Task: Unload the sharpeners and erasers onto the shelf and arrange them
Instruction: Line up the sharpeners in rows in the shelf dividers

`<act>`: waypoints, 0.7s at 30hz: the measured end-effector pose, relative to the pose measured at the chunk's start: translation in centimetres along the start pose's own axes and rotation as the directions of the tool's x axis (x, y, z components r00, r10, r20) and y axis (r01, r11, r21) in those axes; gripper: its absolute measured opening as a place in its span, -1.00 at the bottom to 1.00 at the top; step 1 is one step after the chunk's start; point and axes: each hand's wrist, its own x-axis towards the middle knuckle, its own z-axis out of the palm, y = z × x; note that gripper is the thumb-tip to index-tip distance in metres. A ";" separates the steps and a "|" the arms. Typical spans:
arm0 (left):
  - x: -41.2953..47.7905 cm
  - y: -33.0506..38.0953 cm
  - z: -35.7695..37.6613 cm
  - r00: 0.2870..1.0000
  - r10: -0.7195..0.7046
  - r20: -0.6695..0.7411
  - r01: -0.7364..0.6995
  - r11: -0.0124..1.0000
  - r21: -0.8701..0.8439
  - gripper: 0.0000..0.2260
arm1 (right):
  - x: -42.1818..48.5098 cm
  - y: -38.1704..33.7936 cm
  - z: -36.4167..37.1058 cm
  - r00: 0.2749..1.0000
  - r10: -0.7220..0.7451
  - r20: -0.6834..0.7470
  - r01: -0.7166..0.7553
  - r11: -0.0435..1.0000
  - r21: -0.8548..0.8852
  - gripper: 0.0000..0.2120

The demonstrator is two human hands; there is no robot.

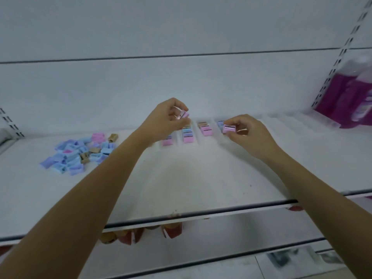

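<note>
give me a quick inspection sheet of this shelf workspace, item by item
surface: white shelf, a few dark specks near the front edge.
job's things: loose pile of sharpeners at left, blue, purple, pink and tan; sorted rows in a clear tray at centre.
clutter: purple packet on the shelf at far right.
hands: left hand pinches a pink sharpener above the rows; right hand holds another pink sharpener over the rightmost row.
cables: nothing seen.
surroundings: white back panel, slotted upright at right, blurred goods on the shelf below.
</note>
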 end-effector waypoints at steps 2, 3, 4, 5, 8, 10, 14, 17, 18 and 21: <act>1.2 -0.1 0.8 0.997 0.080 -0.005 -0.077 0.976 0.205 -0.90 | 0.4 0.5 -0.5 0.999 -0.036 0.000 0.036 0.996 -0.080 -0.75; 1.8 -0.1 1.2 0.992 0.125 0.003 -0.120 0.945 0.304 -0.89 | 0.6 0.8 -0.9 0.999 -0.054 0.003 0.053 0.991 -0.120 -0.77; 2.3 -0.1 1.8 0.986 0.167 0.016 -0.161 0.912 0.376 -0.85 | 0.8 1.1 -1.4 0.998 -0.068 0.005 0.068 0.986 -0.151 -0.78; 2.7 -0.1 2.3 0.979 0.200 0.033 -0.196 0.887 0.418 -0.82 | 1.2 1.5 -1.9 0.997 -0.081 0.003 0.080 0.981 -0.178 -0.80; 3.6 -0.1 4.1 0.968 0.240 0.076 -0.248 0.856 0.454 -0.75 | 2.8 2.6 -3.4 0.992 -0.128 0.000 0.124 0.960 -0.252 -0.79; 4.1 -0.1 5.2 0.968 0.243 0.066 -0.245 0.853 0.460 -0.76 | 4.1 3.2 -4.0 0.988 -0.155 0.010 0.152 0.948 -0.280 -0.80; 4.8 -0.5 7.0 0.961 0.271 -0.051 -0.218 0.860 0.462 -0.86 | 5.6 4.0 -3.9 0.972 -0.230 0.040 0.233 0.947 -0.223 -0.79; 4.3 -1.4 7.9 0.954 0.282 -0.100 -0.199 0.846 0.494 -0.90 | 5.0 5.1 -3.3 0.956 -0.284 0.074 0.293 0.938 -0.187 -0.86; 4.0 -1.6 7.8 0.950 0.295 -0.104 -0.203 0.835 0.512 -0.90 | 4.7 5.2 -3.1 0.954 -0.287 0.087 0.298 0.937 -0.182 -0.88; 3.0 -2.4 7.4 0.931 0.348 -0.111 -0.230 0.796 0.560 -0.91 | 4.1 5.3 -2.7 0.944 -0.300 0.137 0.322 0.929 -0.183 -0.88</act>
